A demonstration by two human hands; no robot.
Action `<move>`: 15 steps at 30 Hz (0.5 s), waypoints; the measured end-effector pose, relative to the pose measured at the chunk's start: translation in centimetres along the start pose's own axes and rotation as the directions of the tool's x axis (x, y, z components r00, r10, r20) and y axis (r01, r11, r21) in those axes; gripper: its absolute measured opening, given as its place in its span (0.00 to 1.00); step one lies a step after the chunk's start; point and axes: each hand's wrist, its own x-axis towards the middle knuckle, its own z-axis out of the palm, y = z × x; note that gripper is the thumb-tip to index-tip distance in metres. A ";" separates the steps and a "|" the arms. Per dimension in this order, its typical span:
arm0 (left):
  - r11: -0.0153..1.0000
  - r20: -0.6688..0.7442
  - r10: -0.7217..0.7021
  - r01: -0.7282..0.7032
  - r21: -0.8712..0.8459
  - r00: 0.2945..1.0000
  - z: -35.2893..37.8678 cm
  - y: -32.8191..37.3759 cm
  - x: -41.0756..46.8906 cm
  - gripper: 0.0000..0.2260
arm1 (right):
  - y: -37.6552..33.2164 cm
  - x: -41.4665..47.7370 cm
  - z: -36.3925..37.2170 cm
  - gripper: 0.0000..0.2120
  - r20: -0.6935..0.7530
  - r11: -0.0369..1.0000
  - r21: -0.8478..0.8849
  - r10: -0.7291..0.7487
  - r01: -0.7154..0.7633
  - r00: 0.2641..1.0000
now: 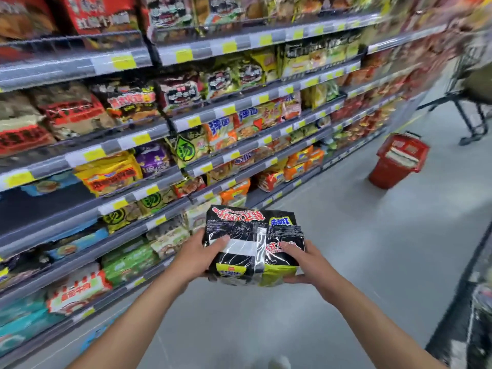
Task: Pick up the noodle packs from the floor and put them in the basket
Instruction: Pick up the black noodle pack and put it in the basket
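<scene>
Currently: noodle packs held in both grips above the aisle floor

We look down from the head camera along a supermarket aisle. The noodle packs (pixel 253 235), wrapped in black and yellow-green with red lettering, are off the floor (pixel 359 262) and sit low in the centre of the view, held out in front of the body at the end of two bare forearms. We cannot tell how many packs make up the bundle.

The left grip (pixel 197 259) clasps the bundle's left edge, with the thumb (pixel 221 241) laid across a white patch on the upper face and the fingers curled beneath. The right grip (pixel 306 262) clasps the right edge in the same way, thumb (pixel 288 247) on top and fingers underneath. Both grips are thus closed round the packs, and no other support touches them.

The basket (pixel 383 177), red with a dark handle, stands on the floor well apart from the packs, ahead and to the right, near the foot of the shelves (pixel 239 107). We see something pale inside it, but it is too blurred to identify.

The shelves fill the left side of the view in several tiers, stocked with bagged noodles and edged with yellow price tags. A dark wheeled cart frame (pixel 474 121) stands beyond the basket at the upper right.
</scene>
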 end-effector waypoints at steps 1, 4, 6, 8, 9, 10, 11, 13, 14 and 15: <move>1.000 0.027 0.004 -0.004 0.013 1.000 2.0 1.0 0.6 0.14 | 0.1 0.1 -2.1 0.11 -0.020 1.000 0.008 -0.007 0.007 1.000; 0.999 0.113 0.018 -0.023 0.040 0.993 9.2 4.3 2.8 0.12 | 0.3 0.5 -9.3 0.08 -0.082 0.999 0.040 -0.027 0.031 0.996; 0.998 0.159 0.022 -0.032 0.059 0.987 13.4 6.2 4.1 0.12 | 0.5 0.9 -13.5 0.06 -0.127 0.997 0.051 -0.043 0.050 0.991; 0.996 0.185 0.030 -0.046 0.082 0.982 17.0 7.9 5.7 0.11 | 0.7 1.4 -17.0 0.07 -0.166 0.995 0.079 -0.040 0.054 0.985; 0.995 0.201 0.030 -0.049 0.088 0.979 18.3 8.7 6.4 0.11 | 0.6 1.8 -18.3 0.08 -0.183 0.994 0.094 -0.039 0.057 0.982; 0.994 0.223 0.030 -0.052 0.095 0.974 19.7 9.5 7.1 0.11 | 0.6 2.2 -19.6 0.08 -0.200 0.992 0.112 -0.030 0.053 0.979; 0.992 0.242 0.027 -0.056 0.115 0.970 21.4 10.3 8.2 0.11 | 0.7 2.8 -21.2 0.09 -0.222 0.990 0.132 -0.019 0.049 0.975; 0.987 0.270 0.032 -0.073 0.145 0.962 24.0 11.9 10.2 0.12 | 0.7 4.0 -23.5 0.09 -0.256 0.987 0.156 -0.003 0.044 0.967; 0.985 0.286 0.037 -0.084 0.153 0.957 25.3 12.9 11.5 0.12 | 0.5 4.9 -24.6 0.08 -0.270 0.984 0.168 -0.003 0.051 0.963; 0.981 0.305 0.036 -0.093 0.173 0.952 26.5 13.6 12.7 0.11 | 0.6 5.7 -25.6 0.07 -0.287 0.983 0.175 -0.001 0.054 0.958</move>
